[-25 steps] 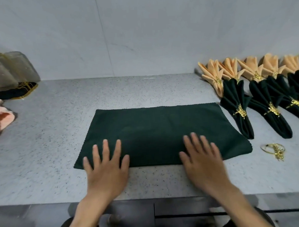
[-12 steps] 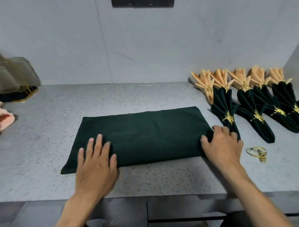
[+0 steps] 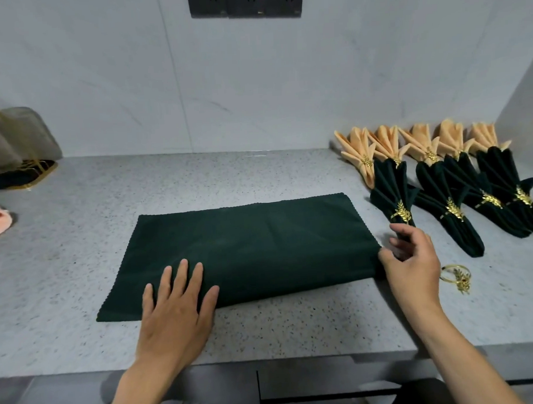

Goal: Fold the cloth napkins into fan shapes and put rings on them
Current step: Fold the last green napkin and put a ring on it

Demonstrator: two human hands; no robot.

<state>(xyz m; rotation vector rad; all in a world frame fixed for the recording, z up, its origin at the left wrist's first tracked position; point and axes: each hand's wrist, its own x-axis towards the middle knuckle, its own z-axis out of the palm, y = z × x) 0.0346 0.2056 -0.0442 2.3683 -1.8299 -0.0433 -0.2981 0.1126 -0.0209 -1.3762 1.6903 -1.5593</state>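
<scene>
green napkin [image 3: 261,241]: folded rectangle, flat on counter | gold ring [image 3: 454,275]: loose, lower right

Bare left hand [image 3: 175,312], bare right hand [image 3: 411,265], forearms uncovered, no sleeves visible

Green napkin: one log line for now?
green napkin flat, unpleated | left hand pressing it | right hand pinching right edge | loose ring waiting

we see a dark green napkin [image 3: 255,248] lying flat on the speckled counter [image 3: 77,240], the left hand [image 3: 175,309] pressing flat with straight fingers on its near left part and the right hand [image 3: 411,262] pinching its right edge. just right of that hand a loose gold ring [image 3: 454,274] lies on the counter. behind it, ringed dark green fans [image 3: 442,200] lie in front of ringed peach fans [image 3: 421,143].
</scene>
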